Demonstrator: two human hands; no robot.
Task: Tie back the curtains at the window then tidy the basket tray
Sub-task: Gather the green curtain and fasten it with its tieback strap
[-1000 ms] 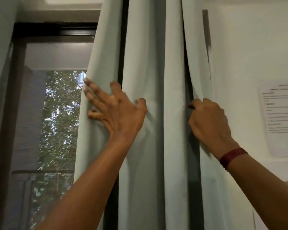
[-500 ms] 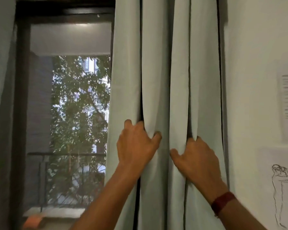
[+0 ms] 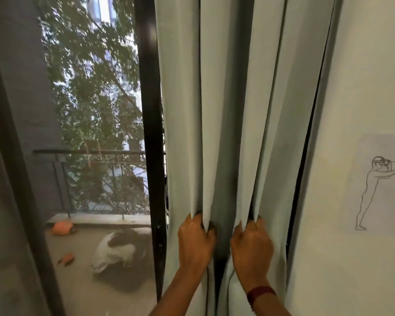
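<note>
You are sliding both hands lower down the pale green curtain (image 3: 228, 110), which is bunching at the right of the window frame (image 3: 149, 133), so it looks nearly gathered for tying. Your left hand (image 3: 195, 241) and right hand (image 3: 251, 245) are each clenching a fold, side by side.

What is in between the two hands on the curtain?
Only curtain: a shadowed fold hangs between the left hand and the right hand, seen in the head view.

The curtain (image 3: 226, 110) hangs between window (image 3: 89, 133) (left) and wall (image 3: 363, 87) (right).
</note>
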